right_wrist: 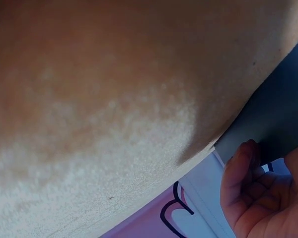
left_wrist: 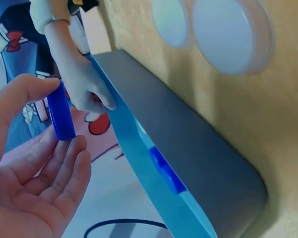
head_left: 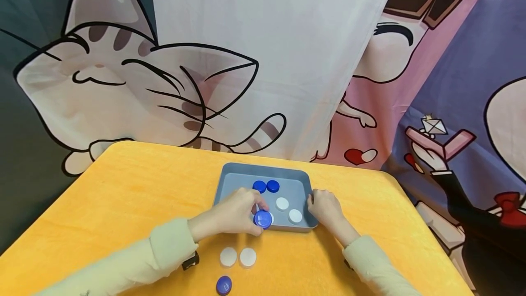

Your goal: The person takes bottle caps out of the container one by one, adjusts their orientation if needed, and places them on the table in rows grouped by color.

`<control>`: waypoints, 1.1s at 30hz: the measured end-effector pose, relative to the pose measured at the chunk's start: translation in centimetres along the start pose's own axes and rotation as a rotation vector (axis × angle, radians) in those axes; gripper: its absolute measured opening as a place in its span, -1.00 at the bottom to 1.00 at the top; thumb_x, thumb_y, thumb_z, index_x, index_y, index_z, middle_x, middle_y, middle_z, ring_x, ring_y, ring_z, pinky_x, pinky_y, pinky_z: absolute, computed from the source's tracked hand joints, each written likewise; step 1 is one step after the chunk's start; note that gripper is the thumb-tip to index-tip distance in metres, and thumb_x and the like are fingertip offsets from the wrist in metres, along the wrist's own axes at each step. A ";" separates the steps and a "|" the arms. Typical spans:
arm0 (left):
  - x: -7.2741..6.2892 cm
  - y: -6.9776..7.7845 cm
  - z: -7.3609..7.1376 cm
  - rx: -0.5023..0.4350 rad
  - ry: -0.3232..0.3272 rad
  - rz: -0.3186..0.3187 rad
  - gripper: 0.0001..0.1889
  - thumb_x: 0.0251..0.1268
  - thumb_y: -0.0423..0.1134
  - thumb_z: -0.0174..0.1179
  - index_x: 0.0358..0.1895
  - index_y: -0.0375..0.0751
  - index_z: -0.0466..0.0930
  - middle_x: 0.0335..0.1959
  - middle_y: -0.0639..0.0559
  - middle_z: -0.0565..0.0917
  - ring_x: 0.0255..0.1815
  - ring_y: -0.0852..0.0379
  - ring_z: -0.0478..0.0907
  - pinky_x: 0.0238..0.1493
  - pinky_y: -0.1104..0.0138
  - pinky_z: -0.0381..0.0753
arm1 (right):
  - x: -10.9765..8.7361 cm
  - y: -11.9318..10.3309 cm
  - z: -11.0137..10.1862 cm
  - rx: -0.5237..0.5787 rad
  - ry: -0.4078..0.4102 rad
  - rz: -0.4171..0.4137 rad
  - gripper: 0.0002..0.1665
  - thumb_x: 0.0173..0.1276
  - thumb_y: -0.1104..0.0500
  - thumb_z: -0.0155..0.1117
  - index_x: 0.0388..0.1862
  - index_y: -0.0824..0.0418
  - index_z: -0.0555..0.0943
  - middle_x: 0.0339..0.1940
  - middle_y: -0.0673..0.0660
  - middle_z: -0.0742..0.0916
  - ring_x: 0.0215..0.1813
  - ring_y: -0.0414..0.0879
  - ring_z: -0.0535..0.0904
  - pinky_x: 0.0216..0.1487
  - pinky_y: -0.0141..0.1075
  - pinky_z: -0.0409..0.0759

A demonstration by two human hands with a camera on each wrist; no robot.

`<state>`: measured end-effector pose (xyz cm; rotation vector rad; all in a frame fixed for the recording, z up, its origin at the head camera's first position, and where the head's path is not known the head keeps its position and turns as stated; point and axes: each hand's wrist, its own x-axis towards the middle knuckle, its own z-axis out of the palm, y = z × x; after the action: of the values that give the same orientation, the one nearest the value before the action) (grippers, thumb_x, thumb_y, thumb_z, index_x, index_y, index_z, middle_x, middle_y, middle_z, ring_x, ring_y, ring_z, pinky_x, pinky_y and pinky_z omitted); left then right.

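My left hand (head_left: pixel 240 211) pinches a blue bottle cap (head_left: pixel 263 219) between thumb and fingertips, above the near side of a grey-blue tray (head_left: pixel 242 170). In the left wrist view the same cap (left_wrist: pixel 61 111) stands on edge between thumb and fingers. My right hand (head_left: pixel 326 207) grips the tray's right wall, and its fingers curl at the rim in the right wrist view. Inside the tray lie two blue caps (head_left: pixel 266 186) at the back and white caps (head_left: pixel 282 203) nearer the front. Behind the held cap, a white edge shows, mostly hidden.
Two white caps (head_left: pixel 238 257) lie side by side on the yellow tabletop (head_left: pixel 156 186) in front of the tray. Another blue cap (head_left: pixel 223 285) lies closer to me. A printed cloth (head_left: pixel 263 58) with cartoon figures hangs behind the table.
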<state>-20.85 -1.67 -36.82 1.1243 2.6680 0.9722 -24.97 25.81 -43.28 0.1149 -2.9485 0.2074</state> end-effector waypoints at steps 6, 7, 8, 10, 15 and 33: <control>-0.8 0.9 0.1 -0.019 -0.027 0.029 -0.60 -0.19 -0.22 0.51 -0.17 -0.23 0.69 -0.28 0.07 0.69 -0.37 0.32 0.52 -0.33 0.56 0.50 | 0.0 0.1 0.0 0.007 -0.010 0.002 -0.72 0.30 0.21 0.21 -0.59 0.31 0.55 -0.78 0.09 0.47 -0.69 -0.09 0.38 -0.61 -0.32 0.34; -1.0 1.0 0.1 -0.021 -0.031 0.032 -0.60 -0.19 -0.22 0.51 -0.17 -0.23 0.69 -0.31 0.08 0.68 -0.39 0.33 0.51 -0.34 0.56 0.50 | 0.0 0.1 0.0 0.011 -0.015 0.007 -0.72 0.31 0.21 0.21 -0.58 0.32 0.55 -0.77 0.09 0.47 -0.68 -0.10 0.38 -0.61 -0.33 0.34; -1.1 1.0 0.1 -0.021 -0.034 0.035 -0.60 -0.19 -0.22 0.51 -0.17 -0.23 0.68 -0.33 0.10 0.67 -0.40 0.33 0.48 -0.35 0.56 0.49 | 0.0 0.1 0.0 0.013 -0.018 0.010 -0.72 0.31 0.21 0.21 -0.58 0.32 0.55 -0.77 0.09 0.47 -0.68 -0.10 0.38 -0.61 -0.33 0.34; -1.4 1.1 0.1 -0.019 -0.036 0.039 -0.61 -0.19 -0.23 0.51 -0.19 -0.22 0.68 -0.40 0.13 0.62 -0.44 0.34 0.45 -0.39 0.56 0.47 | 0.0 0.1 0.0 0.012 -0.018 0.013 -0.72 0.31 0.21 0.21 -0.58 0.31 0.55 -0.77 0.09 0.47 -0.68 -0.10 0.38 -0.61 -0.33 0.35; -2.2 1.1 0.3 -0.030 -0.048 0.025 -0.63 -0.19 -0.22 0.51 -0.21 -0.19 0.70 -0.40 0.18 0.60 -0.44 0.33 0.44 -0.40 0.55 0.45 | 0.0 0.0 0.0 0.006 -0.008 0.009 -0.71 0.30 0.21 0.21 -0.59 0.31 0.54 -0.77 0.09 0.47 -0.68 -0.09 0.38 -0.61 -0.31 0.35; -4.7 0.0 2.0 -0.071 -0.123 -0.064 -0.61 -0.21 -0.12 0.53 -0.21 -0.13 0.70 -0.42 0.29 0.56 -0.39 0.30 0.46 -0.38 0.54 0.44 | -0.1 0.1 0.2 -0.011 0.029 -0.017 -0.70 0.27 0.22 0.22 -0.64 0.28 0.52 -0.76 0.11 0.52 -0.68 -0.06 0.42 -0.62 -0.24 0.39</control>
<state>-16.85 -3.75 -39.10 1.0417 2.5353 0.9460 -24.92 25.90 -43.46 0.1348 -2.9180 0.1888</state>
